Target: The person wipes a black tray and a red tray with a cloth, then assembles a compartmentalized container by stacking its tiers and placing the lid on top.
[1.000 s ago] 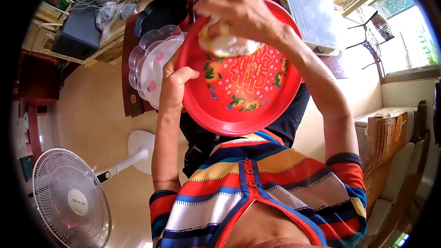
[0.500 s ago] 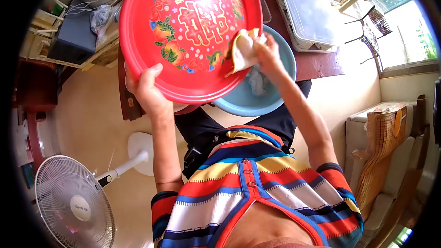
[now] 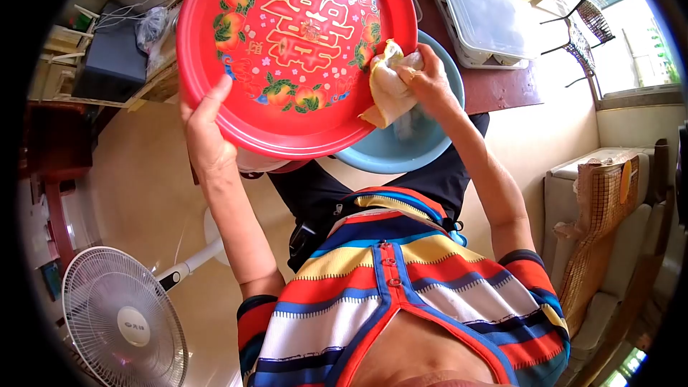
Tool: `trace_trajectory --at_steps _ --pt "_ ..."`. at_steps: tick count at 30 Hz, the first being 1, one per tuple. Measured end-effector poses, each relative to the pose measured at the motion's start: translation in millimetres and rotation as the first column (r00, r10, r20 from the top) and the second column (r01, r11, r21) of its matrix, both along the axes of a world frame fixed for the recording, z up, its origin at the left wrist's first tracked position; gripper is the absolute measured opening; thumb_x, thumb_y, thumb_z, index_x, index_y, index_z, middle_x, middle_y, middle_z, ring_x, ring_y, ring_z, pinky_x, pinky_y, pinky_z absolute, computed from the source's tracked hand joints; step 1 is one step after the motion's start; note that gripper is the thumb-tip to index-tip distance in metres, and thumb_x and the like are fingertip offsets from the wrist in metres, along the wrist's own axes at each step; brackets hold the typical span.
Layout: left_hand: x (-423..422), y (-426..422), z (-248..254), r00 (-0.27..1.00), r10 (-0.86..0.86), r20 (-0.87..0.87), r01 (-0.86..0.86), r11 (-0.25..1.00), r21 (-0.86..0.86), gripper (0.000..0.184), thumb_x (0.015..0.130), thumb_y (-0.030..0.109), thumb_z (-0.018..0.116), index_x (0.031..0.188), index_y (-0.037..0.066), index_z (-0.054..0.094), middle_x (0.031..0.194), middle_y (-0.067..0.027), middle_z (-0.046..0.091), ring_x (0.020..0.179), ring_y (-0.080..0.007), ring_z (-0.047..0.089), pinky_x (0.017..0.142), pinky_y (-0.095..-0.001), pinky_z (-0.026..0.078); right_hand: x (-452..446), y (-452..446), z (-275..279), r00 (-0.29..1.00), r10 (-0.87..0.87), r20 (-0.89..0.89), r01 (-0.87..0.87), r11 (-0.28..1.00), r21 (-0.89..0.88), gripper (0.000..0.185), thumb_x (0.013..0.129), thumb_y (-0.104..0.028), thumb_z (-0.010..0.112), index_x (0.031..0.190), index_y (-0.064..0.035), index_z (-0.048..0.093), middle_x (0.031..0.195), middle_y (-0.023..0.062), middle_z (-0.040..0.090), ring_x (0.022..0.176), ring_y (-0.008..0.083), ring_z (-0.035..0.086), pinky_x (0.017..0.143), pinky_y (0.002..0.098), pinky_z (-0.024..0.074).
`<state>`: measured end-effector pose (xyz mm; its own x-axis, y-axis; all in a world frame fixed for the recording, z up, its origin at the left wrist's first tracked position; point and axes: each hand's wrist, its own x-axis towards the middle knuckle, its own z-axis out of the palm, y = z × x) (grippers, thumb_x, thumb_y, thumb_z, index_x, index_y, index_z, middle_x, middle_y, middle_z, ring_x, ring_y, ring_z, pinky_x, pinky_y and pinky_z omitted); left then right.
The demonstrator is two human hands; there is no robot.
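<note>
A round red tray (image 3: pixel 308 125) with a peach and flower print is held up in front of me. My left hand (image 3: pixel 209 129) grips its lower left rim, thumb on the printed side and fingers hidden behind. In my right hand (image 3: pixel 432 82) is a bunched white cloth (image 3: pixel 390 89) with yellowish edges, pressed to the tray's right rim. Below and behind the tray sits a light blue basin (image 3: pixel 401 161), partly covered by it. Something whitish shows inside the basin, too unclear to name.
On the dark red table (image 3: pixel 505 97) stands a clear-lidded plastic box (image 3: pixel 487 11). A white fan (image 3: pixel 125 322) stands at lower left, and a dark box (image 3: pixel 111 57) lies at upper left. At right are a woven-covered seat (image 3: pixel 602 208) and a chair (image 3: pixel 580 43).
The tray has turned, its print rotating counterclockwise, and shifted slightly left. My left hand moved left and up with the rim. The cloth stays at the right rim.
</note>
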<state>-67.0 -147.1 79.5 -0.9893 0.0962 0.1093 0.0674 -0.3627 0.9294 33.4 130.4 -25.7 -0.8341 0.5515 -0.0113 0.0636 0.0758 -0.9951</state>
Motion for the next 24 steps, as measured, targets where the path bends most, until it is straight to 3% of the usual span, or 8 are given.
trace_trajectory --at_steps 2,4,6,8,12,16,20,24 --pt "-1.0 1.1 -13.0 0.997 -0.006 0.074 0.009 0.999 -0.050 0.041 0.079 0.005 0.061 0.118 -0.002 0.050 0.113 -0.0144 0.057 0.102 -0.0256 0.057 0.088 -0.0400 0.047 2.1 -0.2 -6.2 0.999 -0.041 -0.015 0.043 0.984 0.173 0.055 0.068 -0.013 0.067 0.118 -0.0023 0.047 0.100 0.0149 0.058 0.092 0.0252 0.058 0.082 0.0364 0.0458" --pt "5.1 8.7 -23.7 0.998 -0.003 0.065 -0.007 0.989 0.145 0.041 0.079 0.006 0.062 0.118 -0.003 0.050 0.113 -0.0144 0.057 0.102 -0.0256 0.057 0.089 -0.0399 0.046 3.8 -2.9 -9.7 0.997 -0.076 -0.031 0.082 0.936 0.343 0.059 0.068 -0.014 0.067 0.121 -0.0021 0.044 0.103 0.0177 0.055 0.096 0.0303 0.056 0.085 0.0406 0.0434" --pt "11.7 16.9 -27.4 0.999 -0.002 0.051 -0.007 0.985 0.170 0.039 0.081 0.006 0.061 0.117 -0.002 0.051 0.113 -0.0123 0.057 0.101 -0.0235 0.057 0.088 -0.0386 0.046 1.1 -17.6 -14.5 0.953 -0.201 -0.228 0.301 0.535 0.789 0.066 0.067 -0.015 0.066 0.125 -0.0003 0.038 0.109 0.0235 0.045 0.103 0.0414 0.045 0.088 0.0483 0.0363" --pt "20.4 21.9 -29.4 1.000 0.020 0.021 -0.024 0.975 0.219 0.034 0.083 0.006 0.060 0.116 0.001 0.053 0.112 -0.0082 0.057 0.100 -0.0193 0.056 0.088 -0.0359 0.046 8.5 -38.6 -4.0 0.963 -0.112 -0.245 0.268 0.471 0.840 0.064 0.067 -0.015 0.067 0.122 0.0020 0.039 0.112 0.0258 0.040 0.105 0.0443 0.040 0.088 0.0510 0.0336" --pt "25.4 34.2 -26.7 1.000 0.016 -0.007 -0.014 0.979 0.206 0.038 0.084 0.012 0.061 0.118 -0.002 0.050 0.114 -0.0121 0.056 0.101 -0.0231 0.057 0.088 -0.0379 0.047 22.5 -86.3 3.9 0.973 0.177 -0.150 -0.008 0.674 0.739 0.058 0.070 -0.010 0.066 0.124 -0.0078 0.043 0.122 0.0238 0.038 0.114 0.0440 0.038 0.095 0.0481 0.0370" --pt "32.9 43.3 -46.5 0.972 -0.176 0.155 0.124 0.946 0.299 0.039 0.087 0.017 0.058 0.121 0.001 0.048 0.115 -0.0107 0.055 0.105 -0.0226 0.055 0.091 -0.0371 0.045 3.6 -98.4 24.4 0.789 0.553 -0.268 -0.115 0.561 0.820 0.067 0.066 -0.008 0.068 0.126 -0.0028 0.040 0.126 0.0214 0.042 0.121 0.0393 0.038 0.100 0.0456 0.0349" --pt "50.5 48.7 -48.8 0.970 -0.216 0.108 0.190 0.958 0.213 0.041 0.089 0.021 0.057 0.122 0.000 0.047 0.118 -0.0117 0.055 0.107 -0.0215 0.054 0.092 -0.0351 0.043 -33.4 -78.9 55.7 0.791 0.533 -0.301 0.037 0.449 0.893 0.074 0.062 -0.030 0.074 0.126 -0.0064 0.044 0.125 0.0163 0.046 0.122 0.0320 0.041 0.101 0.0449 0.0339" --pt "43.7 32.3 -40.4 0.979 -0.184 0.089 0.148 0.939 0.310 0.034 0.086 0.018 0.061 0.115 0.002 0.054 0.111 -0.0088 0.058 0.097 -0.0189 0.059 0.084 -0.0348 0.050 -51.5 -29.0 47.1 0.955 0.126 -0.267 0.223 0.283 0.933 0.065 0.067 -0.035 0.071 0.124 -0.0137 0.048 0.131 0.0165 0.038 0.122 0.0342 0.035 0.097 0.0492 0.0267"
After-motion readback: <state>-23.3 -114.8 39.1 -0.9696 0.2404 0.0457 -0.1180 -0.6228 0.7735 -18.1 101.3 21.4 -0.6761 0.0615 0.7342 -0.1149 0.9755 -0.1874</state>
